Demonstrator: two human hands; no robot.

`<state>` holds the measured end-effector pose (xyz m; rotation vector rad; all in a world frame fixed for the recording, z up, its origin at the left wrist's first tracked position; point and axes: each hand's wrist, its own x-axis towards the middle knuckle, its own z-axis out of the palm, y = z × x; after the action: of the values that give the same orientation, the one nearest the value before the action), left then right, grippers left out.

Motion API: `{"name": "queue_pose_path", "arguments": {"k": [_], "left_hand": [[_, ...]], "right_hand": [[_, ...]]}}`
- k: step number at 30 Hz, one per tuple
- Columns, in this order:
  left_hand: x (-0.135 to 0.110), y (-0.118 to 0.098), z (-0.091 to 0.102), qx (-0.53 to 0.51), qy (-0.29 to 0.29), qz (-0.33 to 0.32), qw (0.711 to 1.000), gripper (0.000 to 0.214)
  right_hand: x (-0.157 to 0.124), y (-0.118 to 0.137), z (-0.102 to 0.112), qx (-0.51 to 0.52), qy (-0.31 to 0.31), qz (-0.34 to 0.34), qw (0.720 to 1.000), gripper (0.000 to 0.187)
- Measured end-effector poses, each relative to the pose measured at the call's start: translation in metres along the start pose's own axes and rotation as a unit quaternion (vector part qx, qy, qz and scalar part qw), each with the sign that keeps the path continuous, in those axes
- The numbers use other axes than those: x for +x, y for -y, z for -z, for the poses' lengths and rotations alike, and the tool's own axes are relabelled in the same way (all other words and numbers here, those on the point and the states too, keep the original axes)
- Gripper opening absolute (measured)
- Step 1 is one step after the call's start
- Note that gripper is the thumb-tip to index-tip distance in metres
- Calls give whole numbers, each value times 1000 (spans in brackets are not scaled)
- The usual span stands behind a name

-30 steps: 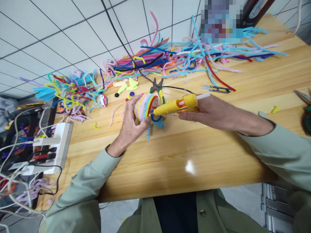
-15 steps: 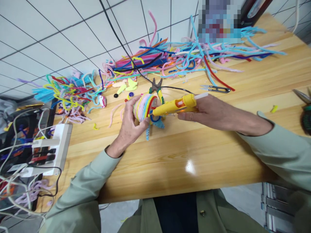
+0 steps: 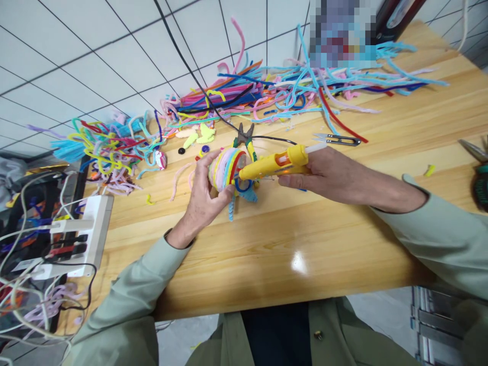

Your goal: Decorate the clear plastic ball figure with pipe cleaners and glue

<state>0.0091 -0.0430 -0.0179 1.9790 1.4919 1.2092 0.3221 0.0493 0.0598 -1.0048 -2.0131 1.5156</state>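
Observation:
My left hand (image 3: 201, 195) is wrapped around a striped ball of coiled pipe cleaners (image 3: 227, 166), pink, yellow, blue and red, held just above the wooden table (image 3: 305, 229). My right hand (image 3: 331, 175) grips a yellow glue gun (image 3: 274, 163) with a white glue stick at its back. The gun's nozzle touches the red and blue end of the ball. A blue coil hangs below the ball.
Heaps of loose coloured pipe cleaners (image 3: 267, 94) lie along the table's far edge and at the left (image 3: 107, 145). Pliers (image 3: 246, 137) and thread snips (image 3: 337, 139) rest behind my hands. A white power strip (image 3: 82, 231) with cables sits left. More pliers (image 3: 478, 168) lie right.
Hardly anything differs. Both hands and the glue gun have shifted very slightly up and left, with the nozzle still against the ball.

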Motion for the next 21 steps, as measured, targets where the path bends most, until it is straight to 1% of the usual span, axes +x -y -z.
{"name": "queue_pose_path", "arguments": {"k": [4,8,15,21], "left_hand": [[0,0,1,8,1,2,1000,86],[0,-2,0,5,0,5,1000,87],[1,-2,0,-10,-2,13,1000,91],[1,0,0,-7,-1,11,1000,88]], "right_hand": [[0,2,0,-20,-1,-1,1000,29],[0,2,1,-80,15,19,996,33],[-3,10,4,-169,41,17,985,44],[-3,11,4,-193,43,24,980,47]]}}
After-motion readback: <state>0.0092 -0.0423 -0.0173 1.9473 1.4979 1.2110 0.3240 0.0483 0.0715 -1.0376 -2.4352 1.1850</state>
